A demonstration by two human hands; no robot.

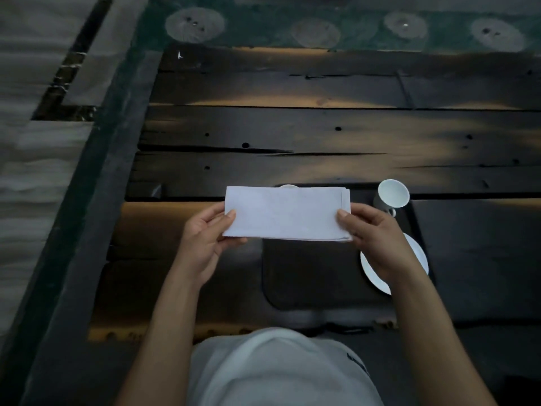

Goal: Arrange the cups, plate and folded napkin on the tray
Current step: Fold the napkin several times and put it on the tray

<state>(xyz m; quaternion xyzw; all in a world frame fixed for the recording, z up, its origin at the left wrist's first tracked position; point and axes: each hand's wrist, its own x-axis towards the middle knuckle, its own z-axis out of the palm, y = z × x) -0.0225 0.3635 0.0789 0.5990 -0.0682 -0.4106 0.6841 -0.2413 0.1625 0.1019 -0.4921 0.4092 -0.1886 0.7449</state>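
Dining spot, likely café: rustic plank table [292,127], patterned green carpet [263,27].

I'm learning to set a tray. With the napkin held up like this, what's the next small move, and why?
Probably lower the napkin onto the bare middle of the tray. Both the left hand and the right hand hold it by its ends above the tray; it's already folded. The plate and a cup take up the right side, so the open dark area is free.
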